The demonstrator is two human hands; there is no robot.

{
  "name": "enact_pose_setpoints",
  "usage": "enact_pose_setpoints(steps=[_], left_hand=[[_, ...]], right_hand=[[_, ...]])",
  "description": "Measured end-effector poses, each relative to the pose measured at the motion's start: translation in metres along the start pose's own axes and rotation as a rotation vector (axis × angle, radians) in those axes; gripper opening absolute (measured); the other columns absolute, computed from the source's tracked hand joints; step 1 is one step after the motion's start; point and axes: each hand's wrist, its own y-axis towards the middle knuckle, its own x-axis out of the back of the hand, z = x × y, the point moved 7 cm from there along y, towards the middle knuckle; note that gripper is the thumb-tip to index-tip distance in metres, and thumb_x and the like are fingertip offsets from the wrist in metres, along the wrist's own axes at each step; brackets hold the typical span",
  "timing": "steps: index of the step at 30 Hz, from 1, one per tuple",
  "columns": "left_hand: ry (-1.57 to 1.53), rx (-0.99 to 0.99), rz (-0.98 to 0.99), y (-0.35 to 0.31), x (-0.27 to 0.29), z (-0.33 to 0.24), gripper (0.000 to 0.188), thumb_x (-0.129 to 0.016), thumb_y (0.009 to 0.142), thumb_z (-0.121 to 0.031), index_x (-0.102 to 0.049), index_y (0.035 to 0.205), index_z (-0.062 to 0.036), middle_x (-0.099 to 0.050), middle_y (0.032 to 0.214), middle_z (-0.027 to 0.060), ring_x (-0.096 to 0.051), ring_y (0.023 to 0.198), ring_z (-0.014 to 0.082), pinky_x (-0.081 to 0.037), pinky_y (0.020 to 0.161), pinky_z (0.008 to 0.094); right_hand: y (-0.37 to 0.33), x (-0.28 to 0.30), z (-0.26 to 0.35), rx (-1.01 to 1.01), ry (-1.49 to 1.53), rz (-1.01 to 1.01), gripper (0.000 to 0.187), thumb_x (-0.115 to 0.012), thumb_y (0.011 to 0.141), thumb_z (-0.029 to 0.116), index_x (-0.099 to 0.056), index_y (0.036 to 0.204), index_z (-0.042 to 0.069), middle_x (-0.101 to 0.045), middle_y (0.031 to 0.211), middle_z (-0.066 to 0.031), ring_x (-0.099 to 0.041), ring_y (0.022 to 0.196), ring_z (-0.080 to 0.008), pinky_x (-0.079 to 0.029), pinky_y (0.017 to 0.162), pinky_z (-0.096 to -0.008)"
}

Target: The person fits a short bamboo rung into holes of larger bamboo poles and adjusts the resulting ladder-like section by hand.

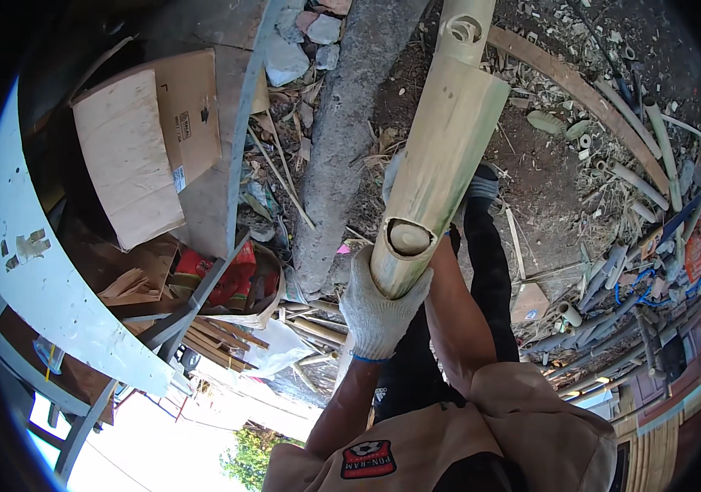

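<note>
A thick pale-green bamboo pole (440, 156) slants up and away from me. Near its close end an oval opening is cut into the wall, with the rounded inner node showing inside. Farther up, past a step in the outline, a narrower stretch of bamboo (473, 59) has another round opening. My left hand (379, 307), in a white knit glove, is wrapped round the near end of the pole. My right forearm (457, 303) reaches up and passes behind the bamboo, which hides the hand and its fingers.
A long grey concrete beam (330, 172) lies left of the pole. Beyond it are a cardboard box (125, 156) and a curved white panel (47, 271). Bamboo offcuts, scraps and a curved wooden strip (580, 90) litter the ground at right. A shoe (484, 182) shows beside the pole.
</note>
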Motion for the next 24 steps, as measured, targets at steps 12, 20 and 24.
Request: enact_pose_setpoints(steps=[12, 20, 24], left_hand=[[-0.084, -0.091, -0.076, 0.046, 0.041, 0.043, 0.067, -0.091, 0.071, -0.031, -0.060, 0.122, -0.0019, -0.073, 0.103, 0.0171, -0.073, 0.090, 0.0281, -0.056, 0.081, 0.0418], [-0.141, -0.007, -0.087, 0.123, 0.089, 0.098, 0.061, -0.084, 0.078, -0.030, -0.062, 0.126, 0.0015, -0.074, 0.109, 0.0164, -0.072, 0.097, 0.0227, -0.056, 0.086, 0.0372], [-0.062, -0.011, -0.136, 0.150, 0.099, 0.117, 0.063, -0.081, 0.081, -0.034, -0.062, 0.128, 0.0033, -0.074, 0.111, 0.0174, -0.071, 0.101, 0.0233, -0.054, 0.090, 0.0361]], right_hand=[[-0.124, 0.018, 0.063, -0.662, -0.467, -0.420, 0.069, -0.062, 0.093, 0.065, -0.057, 0.124, 0.003, -0.059, 0.116, -0.0135, -0.061, 0.105, -0.0289, -0.048, 0.102, -0.0504], [-0.156, 0.090, 0.175, -0.530, -0.611, -0.655, 0.056, -0.062, 0.097, 0.056, -0.059, 0.122, 0.006, -0.062, 0.115, -0.0099, -0.060, 0.108, -0.0263, -0.048, 0.103, -0.0462], [-0.143, 0.092, 0.196, -0.525, -0.710, -0.631, 0.051, -0.061, 0.099, 0.052, -0.061, 0.119, 0.006, -0.065, 0.114, -0.0110, -0.061, 0.107, -0.0269, -0.049, 0.102, -0.0469]])
